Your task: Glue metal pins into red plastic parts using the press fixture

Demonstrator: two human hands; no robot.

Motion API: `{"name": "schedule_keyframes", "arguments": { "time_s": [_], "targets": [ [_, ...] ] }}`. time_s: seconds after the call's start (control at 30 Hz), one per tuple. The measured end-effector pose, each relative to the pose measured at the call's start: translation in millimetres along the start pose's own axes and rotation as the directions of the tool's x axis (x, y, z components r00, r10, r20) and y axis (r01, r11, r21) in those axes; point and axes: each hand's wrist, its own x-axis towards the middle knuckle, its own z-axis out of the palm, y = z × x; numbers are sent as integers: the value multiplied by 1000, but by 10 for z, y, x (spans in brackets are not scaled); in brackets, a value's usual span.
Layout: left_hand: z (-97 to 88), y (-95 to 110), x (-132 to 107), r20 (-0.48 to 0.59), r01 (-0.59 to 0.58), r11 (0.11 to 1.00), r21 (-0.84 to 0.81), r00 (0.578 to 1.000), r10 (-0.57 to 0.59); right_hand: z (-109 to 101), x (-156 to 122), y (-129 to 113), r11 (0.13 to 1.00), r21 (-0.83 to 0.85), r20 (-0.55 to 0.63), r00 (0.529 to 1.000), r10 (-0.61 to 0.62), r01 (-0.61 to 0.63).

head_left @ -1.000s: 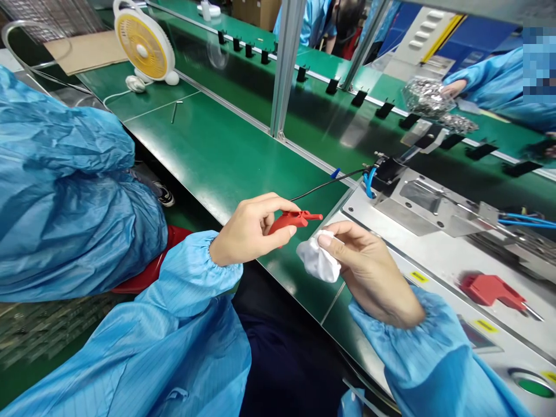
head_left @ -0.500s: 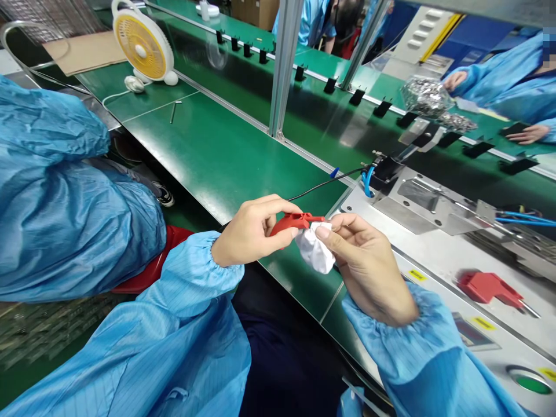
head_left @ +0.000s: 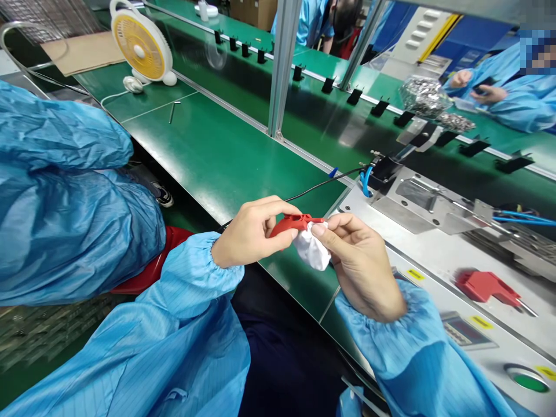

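In the middle of the head view, my left hand (head_left: 256, 230) pinches a small red plastic part (head_left: 290, 223) between thumb and fingers. A thin red end of that part points right, towards my other hand. My right hand (head_left: 360, 255) is closed on a crumpled white cloth (head_left: 313, 250), its thumb and forefinger pressing the cloth at the tip of the red part. The cloth hangs below the part. Both hands are in the air over the green bench's front edge. My fingers partly hide the red part and the cloth.
At right stands a metal fixture (head_left: 428, 197) with blue tubes; a red handled piece (head_left: 486, 286) and a green button (head_left: 530, 380) are on its base. A yellow fan (head_left: 141, 49) and a small hex key (head_left: 174, 112) are on the green bench (head_left: 208, 150). Co-workers in blue sit left and across.
My right hand and the cloth have shifted slightly left along the red part. The left hand has hardly moved. Across the line, a co-worker's hands have come together around a dark item.
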Motion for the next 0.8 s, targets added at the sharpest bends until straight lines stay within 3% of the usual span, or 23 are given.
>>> {"name": "schedule_keyframes", "arguments": {
  "time_s": [0.2,0.53,0.63,0.8],
  "targets": [
    [3,-15,-9,5,13,1000,-6,1000,-13,20,8,33,999,19,-20,999,-34,34],
    [2,-66,3,35,156,977,-149,988,-152,-45,55,38,992,-57,-61,991,-118,115],
    [-16,-75,15,55,243,936,-255,970,-237,-55,77,17,979,-111,-70,982,-177,169],
    [-36,-72,50,126,369,823,-431,928,-350,45,45,-30,955,-127,12,963,-270,269]
  ]
}}
